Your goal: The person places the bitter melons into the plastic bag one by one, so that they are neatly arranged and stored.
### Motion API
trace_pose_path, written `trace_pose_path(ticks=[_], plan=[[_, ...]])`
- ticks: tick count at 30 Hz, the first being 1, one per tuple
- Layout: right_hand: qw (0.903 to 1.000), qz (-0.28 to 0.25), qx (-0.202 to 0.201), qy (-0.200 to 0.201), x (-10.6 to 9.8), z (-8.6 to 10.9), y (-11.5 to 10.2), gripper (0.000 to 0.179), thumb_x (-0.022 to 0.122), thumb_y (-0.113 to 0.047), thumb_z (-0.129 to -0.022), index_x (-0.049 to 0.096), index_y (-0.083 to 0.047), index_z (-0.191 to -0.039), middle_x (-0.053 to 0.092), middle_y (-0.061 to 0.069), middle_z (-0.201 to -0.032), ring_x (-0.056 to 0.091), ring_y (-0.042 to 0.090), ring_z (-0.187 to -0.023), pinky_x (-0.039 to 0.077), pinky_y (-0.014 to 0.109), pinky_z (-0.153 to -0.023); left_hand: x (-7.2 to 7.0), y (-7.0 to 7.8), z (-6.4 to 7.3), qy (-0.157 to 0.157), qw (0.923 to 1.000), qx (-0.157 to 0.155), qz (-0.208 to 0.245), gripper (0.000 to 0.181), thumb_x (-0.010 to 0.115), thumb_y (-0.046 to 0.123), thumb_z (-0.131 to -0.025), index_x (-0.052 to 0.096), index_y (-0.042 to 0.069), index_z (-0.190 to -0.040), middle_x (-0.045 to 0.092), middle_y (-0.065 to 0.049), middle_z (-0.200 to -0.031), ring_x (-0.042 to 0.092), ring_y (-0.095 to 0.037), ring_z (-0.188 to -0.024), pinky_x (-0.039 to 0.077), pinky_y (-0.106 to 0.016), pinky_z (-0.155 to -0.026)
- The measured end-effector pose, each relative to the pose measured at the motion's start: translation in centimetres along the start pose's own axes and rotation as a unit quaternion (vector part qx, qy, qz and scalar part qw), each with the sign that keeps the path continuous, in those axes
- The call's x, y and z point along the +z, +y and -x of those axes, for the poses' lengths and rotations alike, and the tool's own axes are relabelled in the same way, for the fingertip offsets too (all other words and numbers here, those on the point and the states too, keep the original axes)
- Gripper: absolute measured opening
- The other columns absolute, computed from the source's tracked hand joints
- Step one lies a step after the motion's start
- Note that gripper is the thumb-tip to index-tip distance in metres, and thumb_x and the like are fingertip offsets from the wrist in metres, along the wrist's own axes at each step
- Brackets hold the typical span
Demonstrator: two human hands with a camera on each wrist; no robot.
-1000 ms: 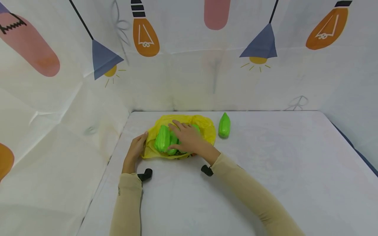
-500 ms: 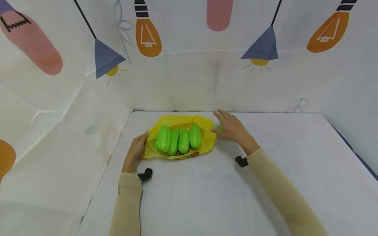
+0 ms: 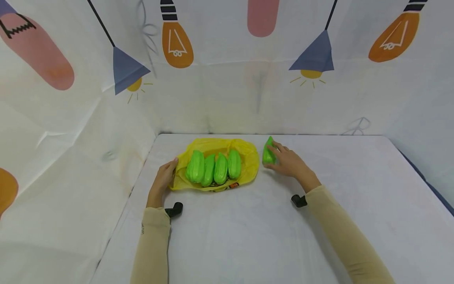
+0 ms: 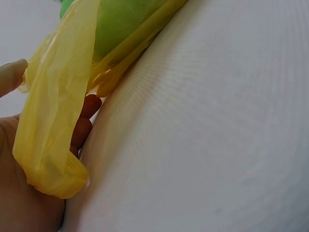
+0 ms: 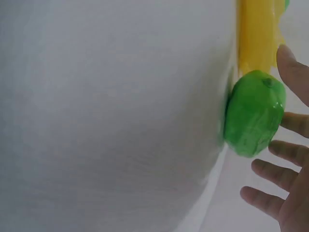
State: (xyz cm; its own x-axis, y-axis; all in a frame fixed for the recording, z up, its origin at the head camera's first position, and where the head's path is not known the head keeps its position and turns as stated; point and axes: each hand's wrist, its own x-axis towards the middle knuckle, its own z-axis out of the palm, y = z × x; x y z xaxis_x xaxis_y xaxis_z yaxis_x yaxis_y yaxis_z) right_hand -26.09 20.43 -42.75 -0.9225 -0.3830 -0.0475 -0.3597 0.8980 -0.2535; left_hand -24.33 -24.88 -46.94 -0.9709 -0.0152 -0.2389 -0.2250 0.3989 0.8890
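Note:
A yellow plastic bag [image 3: 250,175] lies on the table with its mouth spread, and several shiny green ribbed fruits [image 3: 197,167] rest side by side in it. My left hand [image 3: 162,182] holds the bag's left edge; in the left wrist view the thin plastic [image 4: 55,111] passes between thumb and fingers. Right of the bag, one more green ribbed fruit [image 3: 268,153] with a pointed tip lies on the table. My right hand [image 3: 290,162] is at its right side, partly covering it. In the right wrist view the fingers are spread and fairly straight, fingertips close beside the fruit [image 5: 255,113].
A white-covered table [image 3: 234,236] carries everything. Behind it and along the left side hangs a pale sheet [image 3: 227,94] printed with lamps and bulbs. A black wrist mount shows at each sleeve cuff.
My right hand has moved from over the fruits in the bag to the right, to the single fruit beside it. The left hand has stayed at the bag's edge.

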Motion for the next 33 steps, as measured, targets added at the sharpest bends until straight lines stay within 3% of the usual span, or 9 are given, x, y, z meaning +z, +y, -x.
trace_pose_path(ticks=[12, 20, 26, 33], plan=[[0.9996, -0.007, -0.019, 0.022, 0.6, 0.1, 0.9, 0.073, 0.066, -0.041, -0.094, 0.035, -0.009, -0.151, 0.025, 0.021, -0.158, 0.035, 0.046, -0.138, 0.036, 0.062, -0.107, 0.1, 0.3, 0.2, 0.0, 1.0, -0.003, 0.008, 0.076, 0.037, 0.06, -0.1, 0.038, 0.002, -0.15, 0.034, -0.016, -0.156, 0.026, -0.031, -0.147, 0.02, -0.048, -0.121], [0.9994, 0.009, -0.014, 0.029, 0.3, -0.3, 0.9, 0.069, 0.067, -0.042, -0.093, 0.042, -0.006, -0.146, 0.034, 0.024, -0.152, 0.045, 0.045, -0.13, 0.042, 0.06, -0.103, 0.2, 0.3, 0.2, 0.005, 1.0, -0.002, 0.008, 0.078, 0.036, 0.061, -0.1, 0.04, 0.001, -0.148, 0.038, -0.018, -0.153, 0.033, -0.03, -0.141, 0.023, -0.047, -0.12], [0.9999, 0.01, 0.006, -0.002, -0.6, -0.8, 0.6, 0.074, 0.07, -0.042, -0.09, 0.039, -0.006, -0.147, 0.037, 0.022, -0.149, 0.047, 0.042, -0.128, 0.044, 0.059, -0.102, 0.1, 0.2, 0.2, 0.002, 0.9999, -0.001, 0.011, 0.08, 0.036, 0.063, -0.099, 0.039, 0.0, -0.148, 0.038, -0.018, -0.154, 0.033, -0.03, -0.141, 0.022, -0.047, -0.121], [0.9993, -0.004, 0.017, -0.034, -1.4, -0.9, 0.8, 0.081, 0.072, -0.042, -0.089, 0.034, -0.006, -0.151, 0.031, 0.021, -0.154, 0.039, 0.043, -0.136, 0.039, 0.059, -0.107, 0.1, 0.1, 0.1, -0.003, 0.9999, 0.006, 0.011, 0.079, 0.036, 0.062, -0.099, 0.039, 0.0, -0.148, 0.037, -0.018, -0.154, 0.03, -0.031, -0.144, 0.021, -0.048, -0.121]])
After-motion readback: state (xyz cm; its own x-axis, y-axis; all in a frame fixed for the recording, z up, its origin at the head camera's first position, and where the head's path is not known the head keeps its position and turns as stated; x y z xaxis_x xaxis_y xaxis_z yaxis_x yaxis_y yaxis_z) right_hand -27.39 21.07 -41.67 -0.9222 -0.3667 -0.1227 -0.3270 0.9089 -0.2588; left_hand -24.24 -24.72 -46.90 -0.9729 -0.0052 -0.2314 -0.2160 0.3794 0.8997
